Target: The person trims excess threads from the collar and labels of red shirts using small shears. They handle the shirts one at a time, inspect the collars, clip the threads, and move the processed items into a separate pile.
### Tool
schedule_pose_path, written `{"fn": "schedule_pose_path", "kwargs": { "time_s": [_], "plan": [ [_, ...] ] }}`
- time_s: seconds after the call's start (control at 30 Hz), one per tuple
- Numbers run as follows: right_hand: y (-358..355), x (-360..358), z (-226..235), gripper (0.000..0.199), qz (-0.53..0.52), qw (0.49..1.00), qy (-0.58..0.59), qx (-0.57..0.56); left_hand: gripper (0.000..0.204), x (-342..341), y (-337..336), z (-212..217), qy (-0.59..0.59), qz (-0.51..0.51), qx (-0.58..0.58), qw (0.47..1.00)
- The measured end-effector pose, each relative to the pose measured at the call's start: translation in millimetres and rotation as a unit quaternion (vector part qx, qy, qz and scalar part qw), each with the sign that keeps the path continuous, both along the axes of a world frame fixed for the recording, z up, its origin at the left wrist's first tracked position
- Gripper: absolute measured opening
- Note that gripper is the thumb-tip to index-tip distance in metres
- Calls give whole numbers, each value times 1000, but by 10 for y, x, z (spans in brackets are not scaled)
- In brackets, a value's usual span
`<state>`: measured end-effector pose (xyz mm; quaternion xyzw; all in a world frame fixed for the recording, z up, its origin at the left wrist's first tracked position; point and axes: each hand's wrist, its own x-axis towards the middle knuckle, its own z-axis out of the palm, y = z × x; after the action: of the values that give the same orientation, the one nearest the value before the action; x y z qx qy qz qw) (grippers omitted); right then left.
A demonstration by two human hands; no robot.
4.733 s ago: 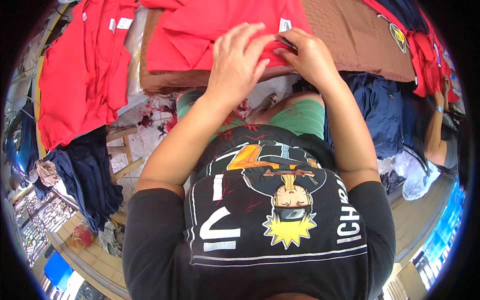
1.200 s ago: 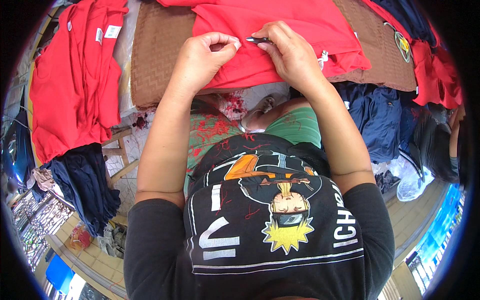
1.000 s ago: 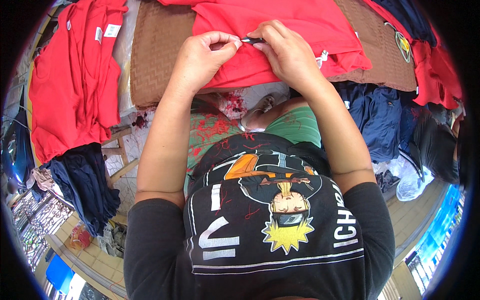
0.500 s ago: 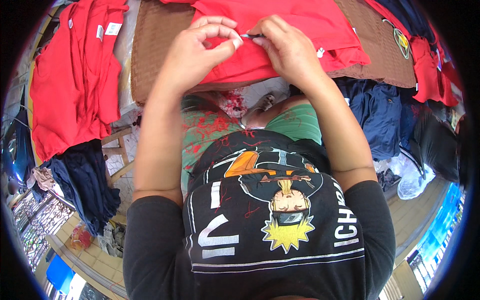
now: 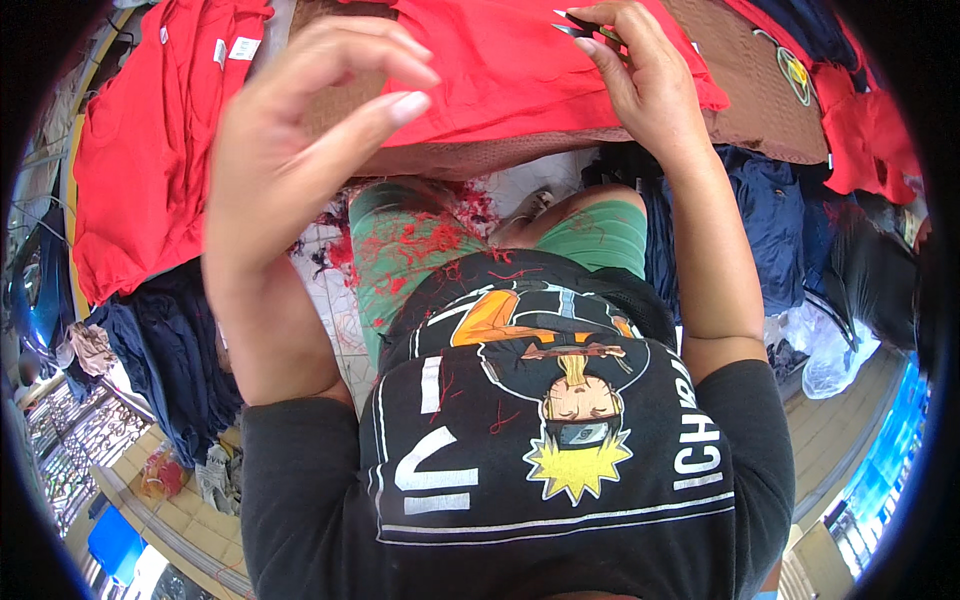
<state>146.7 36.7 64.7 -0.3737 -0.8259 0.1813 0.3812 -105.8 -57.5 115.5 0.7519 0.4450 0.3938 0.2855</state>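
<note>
A red garment (image 5: 490,80) lies spread on the brown cloth-covered surface in front of me. My right hand (image 5: 655,95) is over its far right part, closed round small thread snips (image 5: 590,32) with a dark body; their two pointed blades stand apart and face left. My left hand (image 5: 290,150) is raised to the left of the garment, nearer to me. Its thumb and fingers are curved with a gap between them, and no thing shows there. Red thread scraps (image 5: 430,240) are scattered over my green shorts (image 5: 590,240).
More red garments (image 5: 160,150) with white tags hang at the left, above dark blue clothing (image 5: 175,350). Dark blue garments (image 5: 750,230) hang at the right, beside a black bag (image 5: 870,285) and a clear plastic bag (image 5: 825,350). A pale green cord loop (image 5: 795,75) lies far right.
My hands have moved apart. The left came back toward me and left, its pinch opened; the right went right and away with the snips, whose blades now show apart.
</note>
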Motion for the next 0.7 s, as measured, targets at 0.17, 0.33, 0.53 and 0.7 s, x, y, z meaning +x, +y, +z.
{"fn": "schedule_pose_path", "kwargs": {
  "time_s": [0.17, 0.33, 0.53, 0.7],
  "plan": [
    [-15, 120, -29, 17, -20, 1000, -18, 16, 25, 224, 192, -829, 150, 35, 56, 987],
    [2, 240, -106, 24, -17, 998, -60, 32, 28, 641, 259, -1222, 198, 166, 119, 959],
    [-52, 164, -138, 32, -37, 988, -145, 39, 16, 584, 365, -1223, 91, 211, 116, 966],
    [530, 649, -521, 34, -32, 989, -131, -64, 16, 392, 334, -780, -68, 231, 76, 968]
  ]
}}
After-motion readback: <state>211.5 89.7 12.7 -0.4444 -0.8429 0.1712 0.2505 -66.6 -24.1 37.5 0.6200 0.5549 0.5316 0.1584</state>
